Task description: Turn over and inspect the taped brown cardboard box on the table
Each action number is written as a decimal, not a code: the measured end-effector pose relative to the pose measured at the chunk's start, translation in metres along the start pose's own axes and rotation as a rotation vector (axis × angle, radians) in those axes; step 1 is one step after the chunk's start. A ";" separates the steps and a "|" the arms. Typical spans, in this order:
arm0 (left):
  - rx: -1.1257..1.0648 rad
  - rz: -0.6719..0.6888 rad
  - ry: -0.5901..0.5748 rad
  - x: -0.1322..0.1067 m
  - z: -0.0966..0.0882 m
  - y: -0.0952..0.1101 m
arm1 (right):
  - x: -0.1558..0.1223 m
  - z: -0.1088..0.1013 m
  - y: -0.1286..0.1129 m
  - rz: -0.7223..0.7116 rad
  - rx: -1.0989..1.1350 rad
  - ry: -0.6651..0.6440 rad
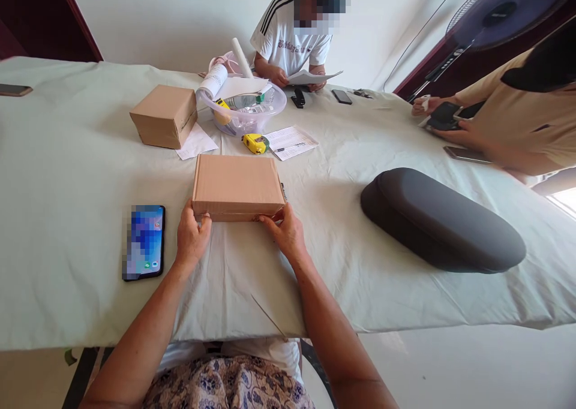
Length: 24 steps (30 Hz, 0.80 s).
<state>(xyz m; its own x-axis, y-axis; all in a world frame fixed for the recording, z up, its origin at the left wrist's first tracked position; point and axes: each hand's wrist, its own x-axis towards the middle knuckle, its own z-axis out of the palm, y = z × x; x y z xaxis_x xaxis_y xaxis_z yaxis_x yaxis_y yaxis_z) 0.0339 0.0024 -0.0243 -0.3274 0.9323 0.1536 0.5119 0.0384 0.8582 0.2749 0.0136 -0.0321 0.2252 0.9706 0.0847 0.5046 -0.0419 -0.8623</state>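
Note:
A flat brown cardboard box (236,180) lies in front of me on the cloth-covered table, its lid closed. My left hand (193,232) grips the near left corner, thumb against the front face. At the near right corner my right hand (287,229) holds the box too, its thumb on the lower front edge. Fingers of both hands are partly hidden behind the sides. To the left of my left hand is a smartphone (144,241) with its screen lit. Beyond the box sit a yellow tape measure (255,143) and a printed sheet (292,142) with a pen on it.
A taller cardboard box (164,116) stands at the back left beside a clear plastic basin (243,112) of odds and ends. A dark grey rounded case (443,220) lies at right. Two people sit around the table, one with papers (314,78), one holding a dark object.

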 end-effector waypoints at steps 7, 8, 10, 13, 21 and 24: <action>-0.048 0.123 0.076 0.001 -0.005 0.000 | -0.001 0.003 -0.001 -0.100 0.181 0.085; -0.059 0.167 0.114 0.001 -0.006 0.000 | -0.002 0.003 -0.002 -0.118 0.225 0.116; -0.076 0.251 0.180 0.000 -0.008 0.001 | -0.004 0.001 -0.003 -0.152 0.294 0.183; -0.184 0.340 0.210 -0.003 -0.006 0.003 | -0.007 -0.002 -0.004 -0.212 0.371 0.254; -0.343 0.406 -0.003 -0.018 0.010 0.004 | -0.008 0.001 0.000 -0.318 0.520 0.212; -0.279 0.382 -0.030 -0.020 0.010 0.003 | -0.008 0.005 0.003 -0.300 0.518 0.183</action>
<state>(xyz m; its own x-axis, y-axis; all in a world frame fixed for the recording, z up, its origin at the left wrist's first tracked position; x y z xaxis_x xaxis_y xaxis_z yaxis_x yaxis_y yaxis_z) 0.0502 -0.0124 -0.0296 -0.1320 0.8708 0.4736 0.3572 -0.4039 0.8422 0.2703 0.0070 -0.0377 0.2985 0.8640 0.4055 0.1092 0.3912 -0.9138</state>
